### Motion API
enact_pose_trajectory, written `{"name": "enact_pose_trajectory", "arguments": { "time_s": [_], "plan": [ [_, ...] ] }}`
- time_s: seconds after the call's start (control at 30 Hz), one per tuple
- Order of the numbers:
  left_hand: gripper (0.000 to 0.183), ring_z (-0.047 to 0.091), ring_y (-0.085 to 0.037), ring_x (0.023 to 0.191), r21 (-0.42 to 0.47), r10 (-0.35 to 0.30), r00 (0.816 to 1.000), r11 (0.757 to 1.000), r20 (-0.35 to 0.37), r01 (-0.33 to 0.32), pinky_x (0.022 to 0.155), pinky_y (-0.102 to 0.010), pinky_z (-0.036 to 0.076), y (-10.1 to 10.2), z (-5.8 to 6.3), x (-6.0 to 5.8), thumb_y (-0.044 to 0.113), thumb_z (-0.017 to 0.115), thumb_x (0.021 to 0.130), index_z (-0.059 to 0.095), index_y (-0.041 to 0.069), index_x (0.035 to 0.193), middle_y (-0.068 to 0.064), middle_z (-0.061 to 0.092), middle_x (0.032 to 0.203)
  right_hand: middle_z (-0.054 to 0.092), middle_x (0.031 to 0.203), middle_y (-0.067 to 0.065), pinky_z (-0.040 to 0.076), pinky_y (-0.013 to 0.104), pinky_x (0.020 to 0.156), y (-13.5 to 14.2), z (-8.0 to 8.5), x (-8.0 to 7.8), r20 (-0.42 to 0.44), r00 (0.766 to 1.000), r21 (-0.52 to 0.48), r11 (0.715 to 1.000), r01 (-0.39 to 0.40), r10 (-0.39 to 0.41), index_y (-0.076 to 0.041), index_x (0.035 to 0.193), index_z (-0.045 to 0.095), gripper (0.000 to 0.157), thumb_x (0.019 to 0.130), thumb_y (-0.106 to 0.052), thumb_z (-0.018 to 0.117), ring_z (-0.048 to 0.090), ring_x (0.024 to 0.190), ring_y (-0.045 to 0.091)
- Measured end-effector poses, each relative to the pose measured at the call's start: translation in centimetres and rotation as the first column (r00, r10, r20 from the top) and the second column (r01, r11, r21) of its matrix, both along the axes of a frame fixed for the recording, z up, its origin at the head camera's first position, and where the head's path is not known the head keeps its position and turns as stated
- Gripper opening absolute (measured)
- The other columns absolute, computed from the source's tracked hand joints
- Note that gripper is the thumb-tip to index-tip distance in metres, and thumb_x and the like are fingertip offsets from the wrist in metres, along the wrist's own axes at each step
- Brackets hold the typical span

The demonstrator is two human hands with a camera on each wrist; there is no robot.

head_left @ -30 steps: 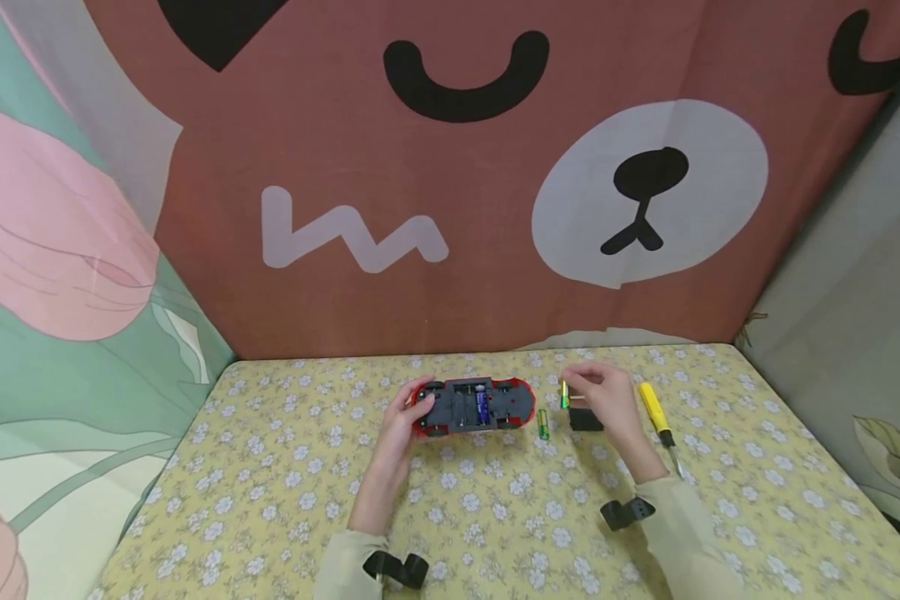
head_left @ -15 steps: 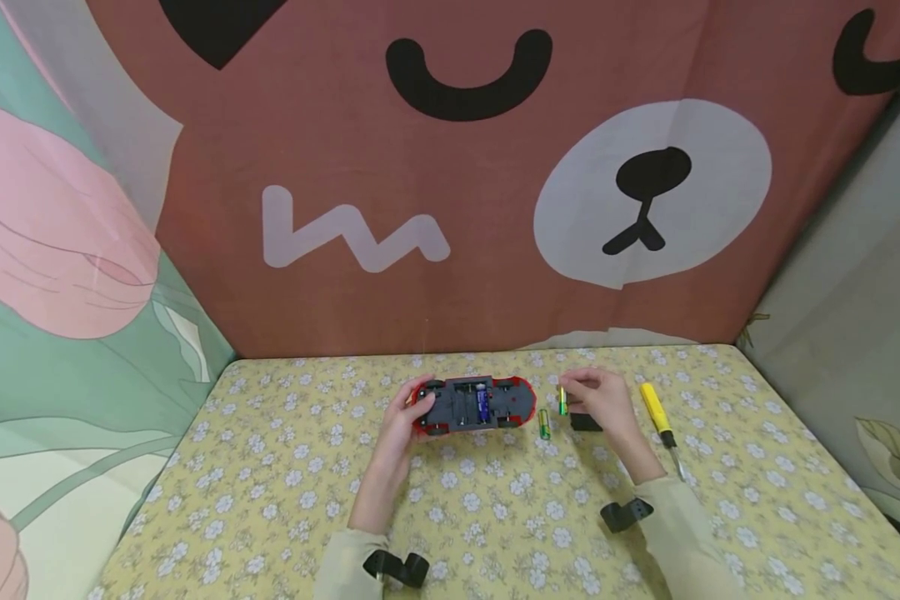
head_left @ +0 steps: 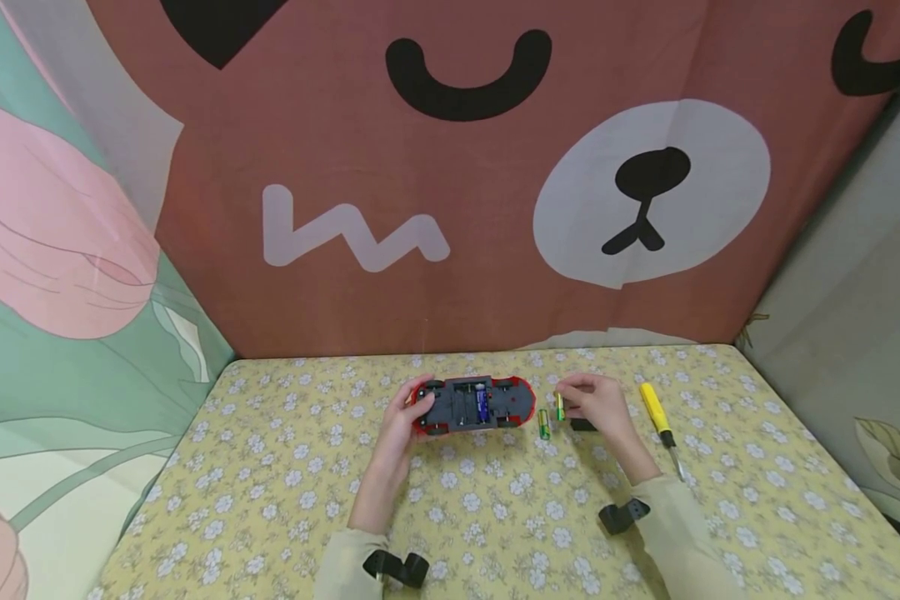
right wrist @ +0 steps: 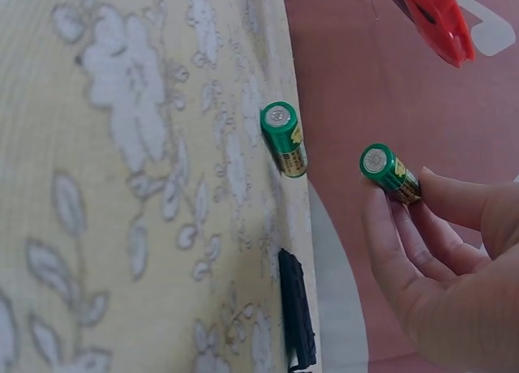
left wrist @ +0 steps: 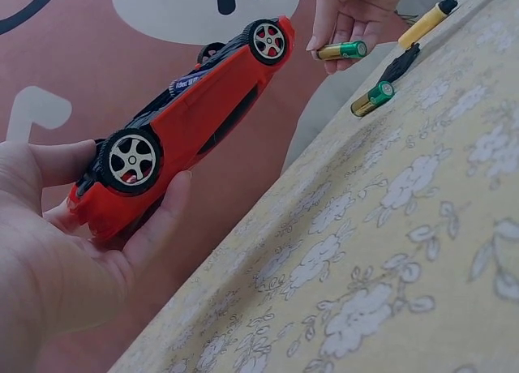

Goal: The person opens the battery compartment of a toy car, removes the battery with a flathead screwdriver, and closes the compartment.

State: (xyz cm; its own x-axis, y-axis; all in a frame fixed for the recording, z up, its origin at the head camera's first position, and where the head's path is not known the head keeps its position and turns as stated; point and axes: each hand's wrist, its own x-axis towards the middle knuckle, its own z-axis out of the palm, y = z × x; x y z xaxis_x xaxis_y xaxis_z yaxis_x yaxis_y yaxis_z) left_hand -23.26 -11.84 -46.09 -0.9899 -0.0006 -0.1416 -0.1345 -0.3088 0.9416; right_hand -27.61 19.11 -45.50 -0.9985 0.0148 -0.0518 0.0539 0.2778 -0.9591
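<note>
With the left grip (head_left: 402, 414) holding the toy car (head_left: 461, 407), the right grip (head_left: 602, 405) is pinching a battery (head_left: 560, 407) whose slipping could knock the loose cell (head_left: 543, 424) at eight o'clock.

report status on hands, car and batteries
Left hand grips upturned car, blue battery inside. Right hand pinches green battery. Second green battery lies on table. Nothing seen blocking.

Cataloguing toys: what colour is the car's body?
Red car body, clearest in the left wrist view.

A gap separates the toy car (head_left: 474, 406) from the right hand (head_left: 602, 405) — lower down, a loose battery (head_left: 543, 424) obstructs the tablecloth (head_left: 487, 533).
</note>
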Motion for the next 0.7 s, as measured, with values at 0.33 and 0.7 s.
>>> {"name": "enact_pose_trajectory", "arguments": {
  "time_s": [0.33, 0.7],
  "plan": [
    [0.041, 0.064, -0.028, 0.113, 0.004, -0.007, 1.0, 1.0, 0.0, 0.007, 0.079, -0.039, 0.062, -0.09, 0.09, 0.08, 0.013, 0.06, 0.103, 0.058, 0.01, 0.144, -0.023, 0.048, 0.149, 0.075, 0.094, 0.009, 0.062, 0.032, 0.072, 0.17, -0.65, -0.14, -0.009, 1.0, 0.009, 1.0, 0.013, -0.013, 0.013, 0.119, 0.068, 0.029, 0.103, -0.011, 0.066, 0.07, 0.075, 0.01],
    [0.041, 0.065, -0.023, 0.107, -0.003, -0.001, 1.0, 1.0, -0.008, 0.001, 0.076, -0.035, 0.061, 0.02, 0.13, 0.07, 0.012, 0.061, 0.102, 0.059, 0.008, 0.142, -0.023, 0.051, 0.146, 0.071, 0.117, 0.025, 0.06, 0.04, 0.085, 0.06, -0.43, 0.35, 0.037, 0.999, 0.047, 0.998, -0.042, 0.04, 0.012, 0.128, 0.065, 0.032, 0.102, -0.007, 0.064, 0.072, 0.097, 0.027]
  ]
}}
